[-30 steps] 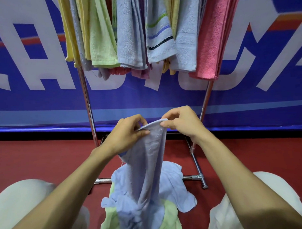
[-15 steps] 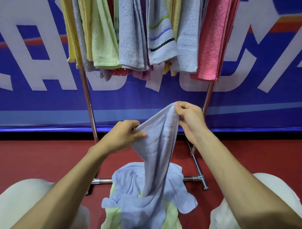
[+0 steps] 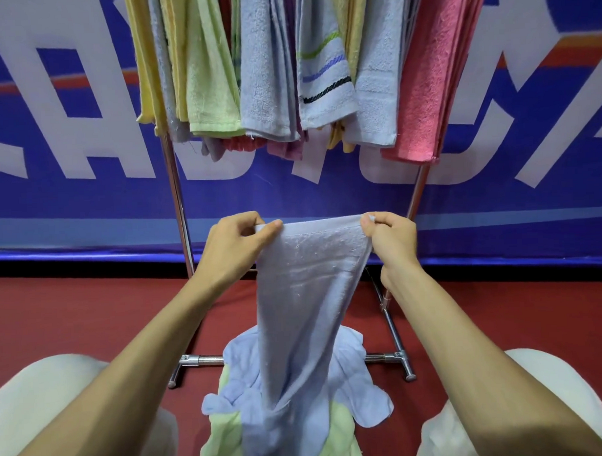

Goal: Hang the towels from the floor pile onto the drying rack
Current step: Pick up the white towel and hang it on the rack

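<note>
A light blue towel (image 3: 309, 295) hangs stretched between my hands. My left hand (image 3: 235, 245) pinches its top left corner and my right hand (image 3: 390, 238) pinches the top right corner. The towel's lower end still trails into the floor pile (image 3: 360, 389) of blue and pale green towels between my knees. The metal drying rack (image 3: 177, 198) stands just beyond, and several yellow, green, blue and pink towels (image 3: 263, 75) hang from its top.
A blue banner with large white letters (image 3: 67, 133) covers the wall behind the rack. The floor is red carpet (image 3: 74, 321). The rack's chrome base bar (image 3: 386, 356) lies across the floor behind the pile. My knees, in white, flank the pile.
My hands have moved apart along the towel's top edge, spreading it flat and taut. The towel has been lifted higher out of the pile.
</note>
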